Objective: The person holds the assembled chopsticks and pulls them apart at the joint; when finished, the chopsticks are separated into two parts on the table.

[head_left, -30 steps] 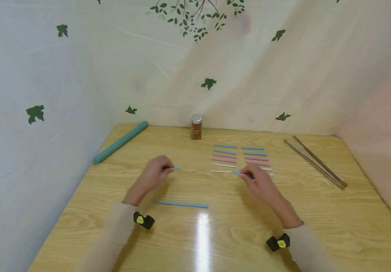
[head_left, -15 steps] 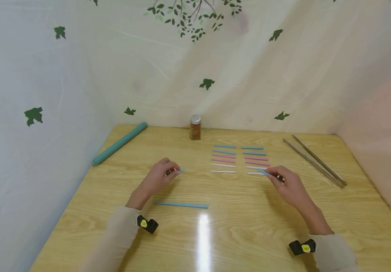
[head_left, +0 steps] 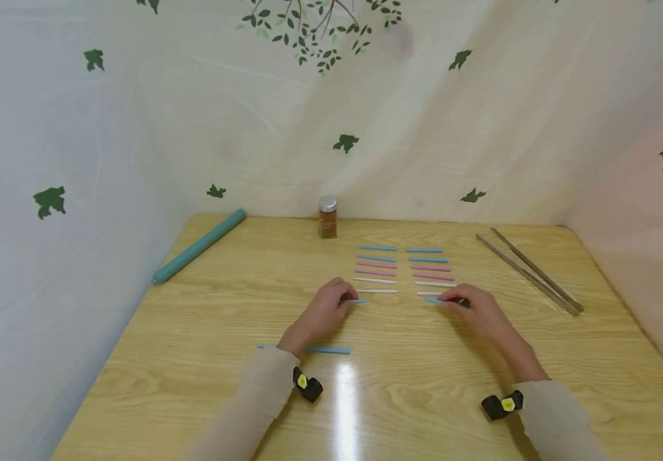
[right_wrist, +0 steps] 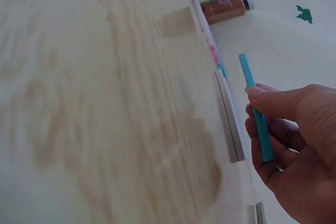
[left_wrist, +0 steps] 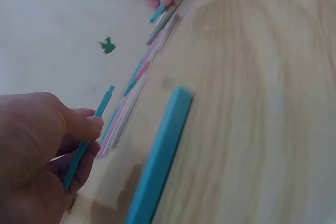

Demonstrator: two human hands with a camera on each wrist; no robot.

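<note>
My left hand [head_left: 326, 310] pinches a short blue stick [left_wrist: 79, 163] with a narrowed tip, thumb on one side and fingers curled behind. It is just below the left column of sticks. A second short blue stick [right_wrist: 261, 124] is pinched in my right hand [head_left: 484, 314], below the right column. Both columns hold blue sticks [head_left: 377, 248] at the back, pink sticks [head_left: 434, 268] in the middle and white sticks [head_left: 374, 280] in front. A longer blue stick [head_left: 331, 350] lies nearer the front, partly covered by my left forearm in the head view.
A spice jar [head_left: 328, 219] with a silver lid stands at the back. Along the left edge lies a green rolling-pin-like rod [head_left: 200, 248]. Long metal tongs [head_left: 530, 272] rest at the right. Fabric with leaf shapes [head_left: 345, 143] encloses the table [head_left: 412, 410].
My left hand has moved right with its blue stick, to the front of the left column. The right hand first swung right from the left column, then dropped slightly to the right column's front.
</note>
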